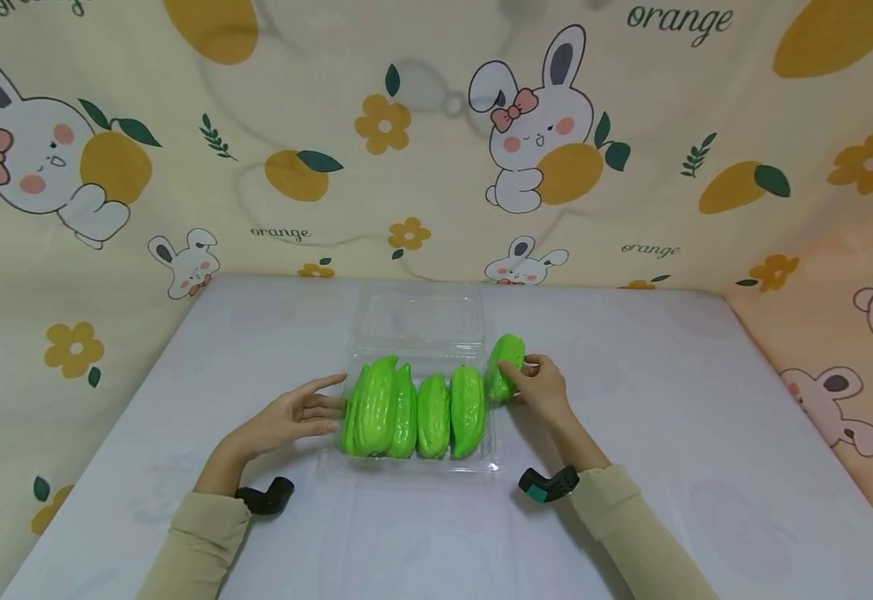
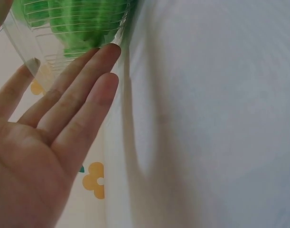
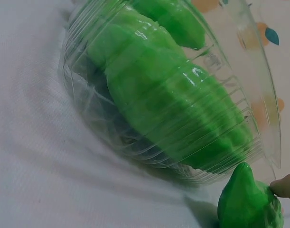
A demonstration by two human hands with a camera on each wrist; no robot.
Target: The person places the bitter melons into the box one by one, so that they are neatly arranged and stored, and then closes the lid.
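A clear plastic clamshell box stands on the table with several glossy green bitter melons lined up lengthwise inside. Its lid is folded back toward the wall. My left hand is at the box's left side, fingers extended; in the left wrist view the fingertips are right at the ribbed wall. Just outside the right wall, my right hand pinches another bitter melon between thumb and fingers. The right wrist view shows this melon's pointed end near the box corner, with most of the hand out of frame.
A white cloth covers the table. Behind it hangs a cream backdrop printed with rabbits and oranges, which also rises along both sides. Black wrist cameras sit under both forearms.
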